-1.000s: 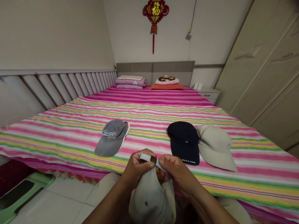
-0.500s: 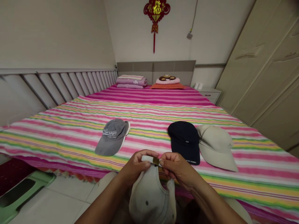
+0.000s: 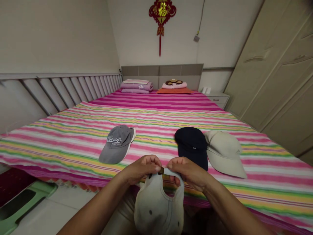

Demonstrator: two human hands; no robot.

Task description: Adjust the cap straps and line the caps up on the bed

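Note:
A pale cap (image 3: 155, 209) hangs at the near edge of the bed, its back opening and strap (image 3: 174, 172) turned up. My left hand (image 3: 144, 168) is closed, pinching the strap at its brass-coloured buckle (image 3: 161, 170). Just right of the buckle, my right hand (image 3: 186, 169) pinches the same strap between thumb and fingers. Beyond my hands lie a grey cap (image 3: 119, 140) with white lettering, a dark navy cap (image 3: 192, 143) and a beige cap (image 3: 223, 150). The navy cap touches or overlaps the beige one; which, I cannot tell.
A striped sheet (image 3: 151, 125) covers the bed. Folded purple bedding (image 3: 137, 86) and a pink folded piece (image 3: 174, 85) sit by the headboard (image 3: 178, 69). A metal rail (image 3: 73, 88) runs along the left, a wardrobe (image 3: 271, 81) stands right, a green stool (image 3: 31, 202) lower left.
The strap's loose end no longer sticks out left of the buckle; the strap now curves from the buckle to the right. My left hand has moved to the buckle, my right hand onto the strap.

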